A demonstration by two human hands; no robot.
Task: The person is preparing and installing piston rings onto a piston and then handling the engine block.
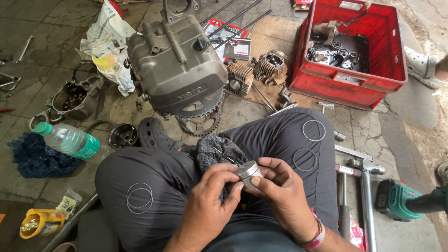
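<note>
The left hand (205, 205) and the right hand (282, 196) meet low in the middle of the view, over the lap. Both grip one small shiny round metal piston (248, 171). The left fingers curl around its side and also pinch a thin dark tool (224, 156) that points up toward 11 o'clock. The right thumb and fingers press on the piston from the 3 o'clock side.

Thin wire rings lie on the grey trousers: a pair on the left thigh (139, 197) at 8 o'clock from the hands, and two on the right thigh (313, 130) at 2 o'clock.

At 1 o'clock, far from the hands, sits a red plastic crate (347, 86). Inside it are small silver and dark metal parts, rings and a bigger grey piece.

At 12 o'clock stands a big grey metal engine block (179, 65) with a toothed wheel under it. At 9 o'clock lies a clear plastic bottle with a green cap (70, 140). At 4 o'clock lies a green power drill (406, 200).
</note>
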